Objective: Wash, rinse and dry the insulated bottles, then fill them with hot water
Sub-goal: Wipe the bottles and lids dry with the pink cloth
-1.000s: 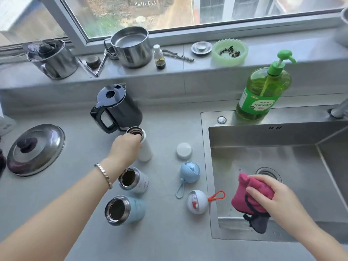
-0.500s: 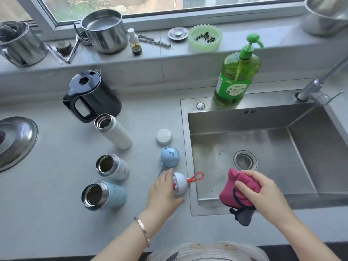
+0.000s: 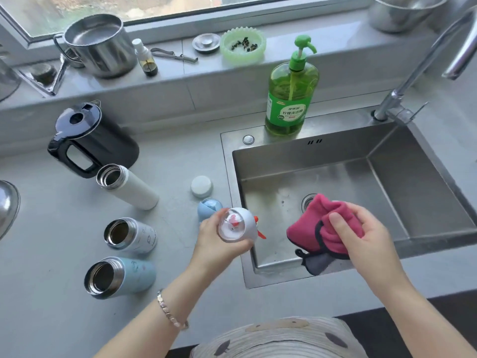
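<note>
Step in hand, by my judgement: wiping lids. My left hand (image 3: 216, 248) grips the glossy white dome lid (image 3: 237, 226) at 12 o'clock. My right hand (image 3: 366, 241) pinches the bunched pink fleece cloth (image 3: 309, 226) over the steel sink (image 3: 296, 156). Next: bring the cloth to the lid. At 10 o'clock, three uncapped steel-lined bottles (image 3: 124, 277); beyond them, a black kettle (image 3: 103, 143).

Brushed steel sink (image 3: 426, 177), fuzzy cloth (image 3: 312, 228)

One camera only, wide-angle, up on my head, looking forward and steeply down. Counter (image 3: 175, 174) and sink (image 3: 335, 158) sit close below me, my left hand (image 3: 216, 245) and right hand (image 3: 366, 237) near mid-frame, window sill (image 3: 219, 71) across the top, my shirt (image 3: 278, 342) at the bottom edge.
</note>
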